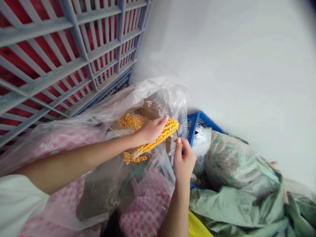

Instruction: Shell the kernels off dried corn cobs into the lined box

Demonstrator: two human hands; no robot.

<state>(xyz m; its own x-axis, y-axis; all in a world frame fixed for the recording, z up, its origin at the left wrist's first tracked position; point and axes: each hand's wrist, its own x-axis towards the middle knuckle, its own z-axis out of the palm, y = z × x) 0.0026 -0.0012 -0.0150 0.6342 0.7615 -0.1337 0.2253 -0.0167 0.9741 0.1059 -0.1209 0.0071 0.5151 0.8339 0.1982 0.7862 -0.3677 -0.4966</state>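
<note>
A yellow corn cob (158, 140) lies slanted in my left hand (153, 130), whose fingers wrap round its upper half. Part of the cob's lower end is bare of kernels. My right hand (184, 156) is closed in a pinch just right of the cob's tip, on a thin dark tool (177, 133) that points up at the cob; its kind is too small to make out. Beneath both hands spreads a clear plastic bag (158, 90). Loose corn kernels (132, 121) lie in it behind my left wrist, and more kernels show below the cob.
Grey slatted crates (91, 16) with red contents rise on the left. On the right stand a blue crate (209, 118), a stuffed woven sack (234, 158) and green cloth (227, 207). Pink checked cloth (145, 207) is close to my body. A white wall (234, 65) closes off the back.
</note>
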